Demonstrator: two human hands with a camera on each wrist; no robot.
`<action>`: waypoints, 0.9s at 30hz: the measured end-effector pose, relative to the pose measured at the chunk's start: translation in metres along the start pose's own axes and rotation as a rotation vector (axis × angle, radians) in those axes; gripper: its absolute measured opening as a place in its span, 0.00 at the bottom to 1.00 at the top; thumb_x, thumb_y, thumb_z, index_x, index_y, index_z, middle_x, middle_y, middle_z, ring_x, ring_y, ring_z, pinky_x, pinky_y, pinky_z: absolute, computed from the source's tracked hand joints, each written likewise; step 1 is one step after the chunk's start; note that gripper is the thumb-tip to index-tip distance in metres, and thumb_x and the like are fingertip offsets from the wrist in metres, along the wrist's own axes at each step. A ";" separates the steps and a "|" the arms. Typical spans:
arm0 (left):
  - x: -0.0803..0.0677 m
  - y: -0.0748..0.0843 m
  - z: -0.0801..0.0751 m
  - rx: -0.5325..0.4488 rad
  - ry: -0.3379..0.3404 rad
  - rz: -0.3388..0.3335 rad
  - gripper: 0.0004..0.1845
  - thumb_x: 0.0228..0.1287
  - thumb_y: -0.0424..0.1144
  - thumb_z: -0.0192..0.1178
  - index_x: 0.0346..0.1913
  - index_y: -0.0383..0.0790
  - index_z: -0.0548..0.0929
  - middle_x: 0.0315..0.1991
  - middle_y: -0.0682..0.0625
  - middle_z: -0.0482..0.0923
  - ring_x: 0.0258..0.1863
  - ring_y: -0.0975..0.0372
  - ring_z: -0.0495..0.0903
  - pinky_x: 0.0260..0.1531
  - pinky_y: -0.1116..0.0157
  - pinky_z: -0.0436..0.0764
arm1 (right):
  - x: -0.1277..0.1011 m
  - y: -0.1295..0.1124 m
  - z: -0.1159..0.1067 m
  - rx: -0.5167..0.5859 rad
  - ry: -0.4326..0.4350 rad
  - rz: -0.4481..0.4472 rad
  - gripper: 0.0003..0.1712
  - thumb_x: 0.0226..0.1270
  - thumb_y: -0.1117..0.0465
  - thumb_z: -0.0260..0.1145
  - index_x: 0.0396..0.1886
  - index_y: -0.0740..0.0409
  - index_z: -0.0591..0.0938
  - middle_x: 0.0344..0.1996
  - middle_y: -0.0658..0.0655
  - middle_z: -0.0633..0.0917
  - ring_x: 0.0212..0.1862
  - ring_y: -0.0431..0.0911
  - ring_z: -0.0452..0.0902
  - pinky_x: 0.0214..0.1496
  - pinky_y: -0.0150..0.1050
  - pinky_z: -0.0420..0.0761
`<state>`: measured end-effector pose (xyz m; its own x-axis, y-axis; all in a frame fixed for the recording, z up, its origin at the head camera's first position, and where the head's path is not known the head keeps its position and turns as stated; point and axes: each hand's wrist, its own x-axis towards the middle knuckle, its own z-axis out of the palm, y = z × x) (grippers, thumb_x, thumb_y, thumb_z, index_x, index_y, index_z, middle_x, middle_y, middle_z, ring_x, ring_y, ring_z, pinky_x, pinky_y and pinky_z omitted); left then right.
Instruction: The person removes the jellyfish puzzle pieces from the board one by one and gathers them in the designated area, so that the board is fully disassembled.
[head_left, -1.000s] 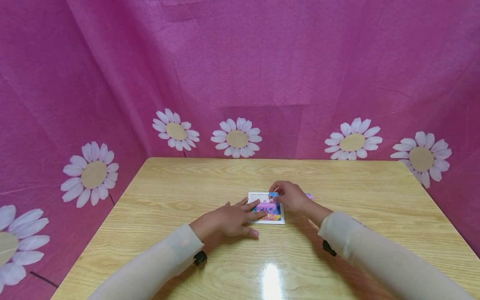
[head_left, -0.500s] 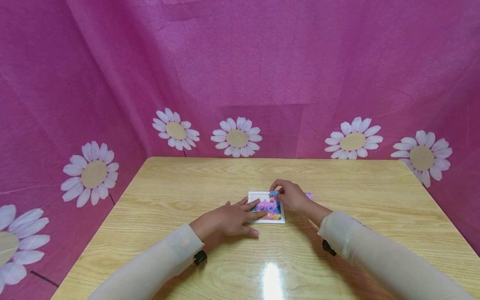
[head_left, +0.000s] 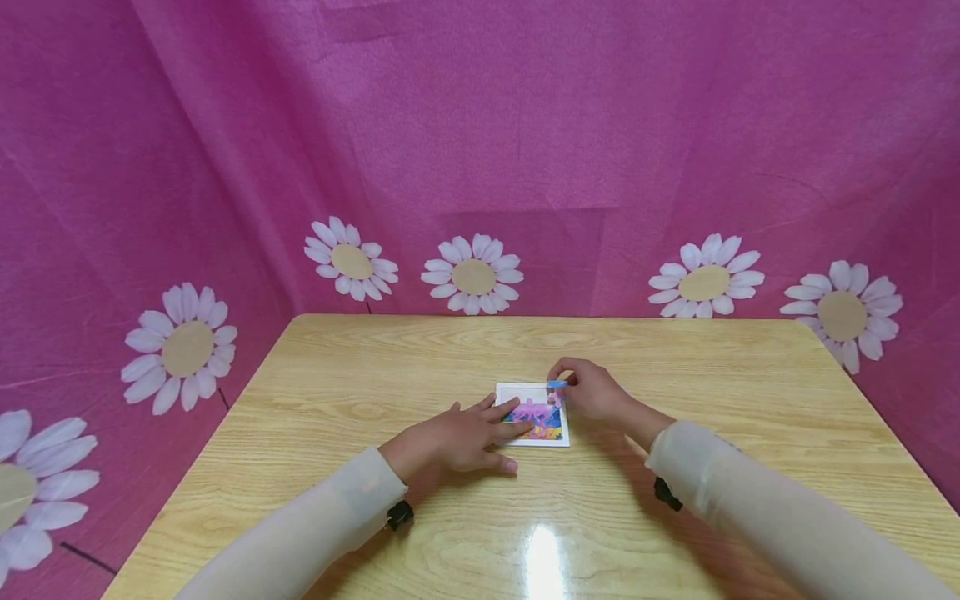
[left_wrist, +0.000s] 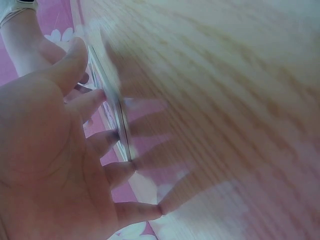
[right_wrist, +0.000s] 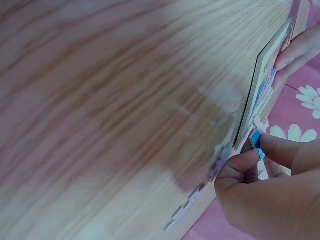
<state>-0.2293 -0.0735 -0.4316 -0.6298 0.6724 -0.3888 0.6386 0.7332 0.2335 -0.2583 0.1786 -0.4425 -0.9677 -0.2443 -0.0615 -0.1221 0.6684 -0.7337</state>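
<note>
**A:** Pink cloth printed with white daisies (head_left: 474,277) backs the scene; what lies in front of it, largest first?

**B:** Pale wood-grain table (head_left: 420,358), glossy enough to show a glare. Near its middle I see a white-framed puzzle board (head_left: 534,414), flat on the table. My left hand (head_left: 457,437) rests with straight, spread fingers on the board's left edge, pinning it.

**A:** And the other grip?

**B:** My right hand (head_left: 592,392) pinches a small blue puzzle piece (head_left: 556,384) between thumb and forefinger, just over the board's far right corner. Loose pieces (right_wrist: 192,200) lie just beside the board, seen from the right wrist.

**A:** How will the piece handle?

**B:** I judge it light, thin and stiff, liable to slip or bend at its tabs. Best held by opposite edges, as now. The board looks light too, and likely to slide on the slick table unless pinned.
</note>
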 end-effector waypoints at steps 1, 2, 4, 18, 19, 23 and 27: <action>0.000 0.000 0.000 -0.001 0.001 0.000 0.38 0.71 0.70 0.52 0.81 0.74 0.54 0.85 0.60 0.39 0.84 0.50 0.39 0.73 0.32 0.52 | 0.000 0.001 -0.001 0.001 0.000 0.000 0.08 0.72 0.72 0.63 0.45 0.58 0.83 0.39 0.62 0.85 0.41 0.51 0.79 0.39 0.39 0.77; 0.000 0.000 0.000 -0.003 0.001 0.001 0.38 0.71 0.70 0.52 0.81 0.74 0.54 0.85 0.60 0.39 0.84 0.50 0.39 0.73 0.32 0.52 | -0.001 0.002 -0.003 0.000 0.000 -0.005 0.07 0.72 0.72 0.63 0.45 0.59 0.83 0.39 0.62 0.85 0.40 0.50 0.79 0.38 0.39 0.77; 0.000 0.000 0.000 -0.004 0.002 0.003 0.38 0.71 0.70 0.52 0.81 0.74 0.54 0.85 0.60 0.39 0.84 0.50 0.39 0.73 0.32 0.52 | -0.002 0.003 -0.006 -0.004 0.001 -0.007 0.07 0.72 0.72 0.63 0.45 0.59 0.83 0.38 0.61 0.85 0.39 0.49 0.78 0.37 0.38 0.76; 0.001 0.000 0.001 -0.005 -0.001 0.000 0.38 0.71 0.70 0.52 0.81 0.74 0.54 0.85 0.61 0.39 0.84 0.50 0.39 0.73 0.33 0.51 | -0.010 0.019 -0.027 0.011 0.024 0.004 0.07 0.72 0.72 0.62 0.46 0.62 0.82 0.34 0.61 0.83 0.35 0.48 0.75 0.34 0.37 0.74; 0.001 0.000 0.001 -0.006 -0.002 0.000 0.38 0.71 0.70 0.52 0.81 0.74 0.54 0.85 0.61 0.38 0.84 0.50 0.39 0.73 0.33 0.51 | -0.011 0.020 -0.029 0.015 0.023 0.008 0.07 0.72 0.72 0.62 0.46 0.62 0.82 0.34 0.60 0.82 0.34 0.47 0.74 0.33 0.37 0.74; 0.001 0.000 0.001 -0.012 -0.004 -0.007 0.39 0.71 0.70 0.53 0.81 0.75 0.54 0.85 0.61 0.38 0.84 0.51 0.38 0.73 0.33 0.50 | -0.015 0.025 -0.035 0.031 0.011 0.023 0.08 0.74 0.72 0.60 0.49 0.63 0.81 0.34 0.60 0.81 0.33 0.47 0.73 0.33 0.38 0.73; 0.001 0.001 0.000 -0.014 -0.002 -0.012 0.39 0.70 0.70 0.53 0.81 0.75 0.54 0.85 0.61 0.38 0.84 0.51 0.38 0.73 0.33 0.50 | -0.018 0.031 -0.041 0.035 0.002 0.035 0.09 0.74 0.72 0.60 0.51 0.64 0.81 0.35 0.61 0.81 0.34 0.47 0.73 0.34 0.38 0.74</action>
<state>-0.2290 -0.0720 -0.4318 -0.6365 0.6631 -0.3938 0.6247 0.7428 0.2410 -0.2540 0.2326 -0.4363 -0.9719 -0.2192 -0.0863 -0.0799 0.6514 -0.7546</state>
